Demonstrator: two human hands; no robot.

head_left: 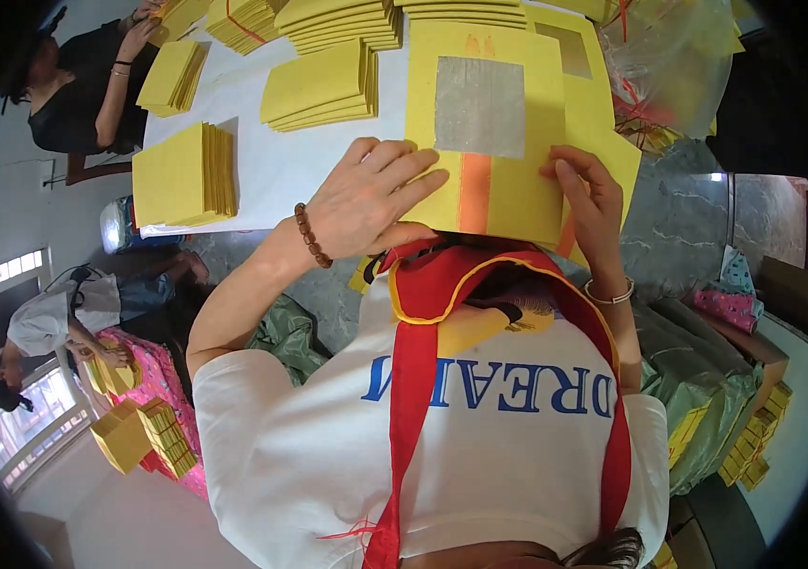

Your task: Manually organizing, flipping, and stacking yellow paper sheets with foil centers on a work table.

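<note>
A yellow paper sheet (pixel 508 190) with a silver foil square (pixel 480 106) and an orange stripe lies on top of more such sheets at the near edge of a white table (pixel 271 161). My left hand (pixel 366 201), with a brown bead bracelet at the wrist, rests over the sheet's left lower corner, fingers on top and thumb at its edge. My right hand (pixel 589 204), wearing a thin silver bangle, grips the sheet's right edge, where a second yellow sheet sticks out beneath. My white shirt and red strap fill the lower part of the view.
Stacks of yellow paper (pixel 186 175) (pixel 321 85) cover the table. A clear plastic bag (pixel 670 57) sits far right. One person in black (pixel 82 85) works at the far left; another in white (pixel 53 318) sits low by more yellow stacks (pixel 167 436). Green bags (pixel 698 389) lie right.
</note>
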